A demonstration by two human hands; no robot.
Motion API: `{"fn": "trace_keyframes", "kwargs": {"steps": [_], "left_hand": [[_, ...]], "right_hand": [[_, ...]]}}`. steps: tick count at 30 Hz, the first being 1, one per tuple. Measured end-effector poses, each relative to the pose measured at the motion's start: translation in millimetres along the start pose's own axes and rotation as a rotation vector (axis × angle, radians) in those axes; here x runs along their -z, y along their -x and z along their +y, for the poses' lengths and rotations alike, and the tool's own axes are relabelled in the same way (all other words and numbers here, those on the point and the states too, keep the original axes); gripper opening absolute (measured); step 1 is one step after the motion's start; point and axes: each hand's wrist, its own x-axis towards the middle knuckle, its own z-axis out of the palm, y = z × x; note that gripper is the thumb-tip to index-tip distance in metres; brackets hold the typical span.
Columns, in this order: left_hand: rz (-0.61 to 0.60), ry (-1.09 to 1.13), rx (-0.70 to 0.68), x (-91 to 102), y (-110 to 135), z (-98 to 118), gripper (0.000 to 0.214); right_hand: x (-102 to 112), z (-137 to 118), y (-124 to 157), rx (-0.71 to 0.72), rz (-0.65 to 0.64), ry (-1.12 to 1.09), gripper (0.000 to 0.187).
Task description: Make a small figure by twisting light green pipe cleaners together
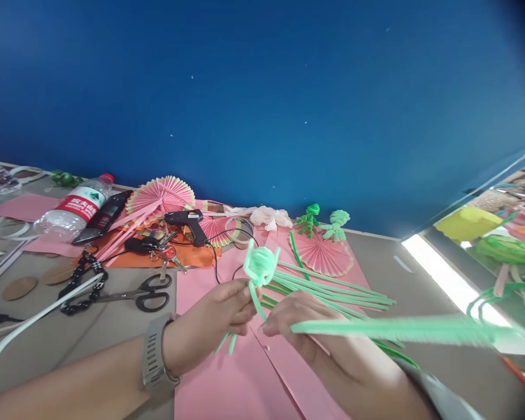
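My left hand [219, 318] pinches a light green pipe-cleaner figure [259, 267] with a coiled ball head, holding it upright by its stem. A grey watch sits on that wrist. My right hand [308, 326] is closed on a long light green pipe cleaner [402, 329] that runs out to the right, its fingertips close to the figure's stem. Both hands hover over pink paper sheets [240, 385] on the table.
Several loose green pipe cleaners [332, 291] lie behind the hands. Two finished green figures [324, 223] stand on a pink paper fan [321, 254]. Scissors [149, 293], a glue gun [188, 221], keys, a water bottle [76, 210] and more fans lie left, against a blue wall.
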Motion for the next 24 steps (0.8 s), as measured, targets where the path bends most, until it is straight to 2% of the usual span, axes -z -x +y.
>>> {"fn": "trace_keyframes", "kwargs": {"steps": [2, 4, 6, 10, 13, 16, 20, 24], "left_hand": [[-0.033, 0.08, -0.035, -0.4, 3, 8, 0.023], [-0.072, 0.027, -0.065, -0.3, 7, 13, 0.025], [-0.06, -0.178, -0.104, 0.1, 11, 16, 0.027], [0.011, -0.796, -0.294, 2.7, 15, 16, 0.024], [0.02, -1.035, -0.348, 6.5, 14, 12, 0.024], [0.062, -1.001, -0.316, 8.5, 11, 10, 0.024], [0.102, -0.793, -0.292, 7.6, 8, 10, 0.026], [0.023, -0.603, -0.261, 7.8, 6, 10, 0.027]], "right_hand": [[11, 7, -3, -0.206, -0.079, -0.109, 0.022], [22, 15, -8, -0.302, -0.221, -0.229, 0.028], [30, 22, -11, -0.323, -0.264, -0.367, 0.032], [32, 29, -13, -0.349, -0.314, -0.554, 0.033], [25, 32, -13, -0.377, -0.339, -0.674, 0.03], [15, 35, -14, -0.402, -0.288, -0.789, 0.026], [3, 37, -15, -0.464, -0.235, -0.888, 0.025], [3, 41, -16, -0.5, -0.221, -0.913, 0.025]]}}
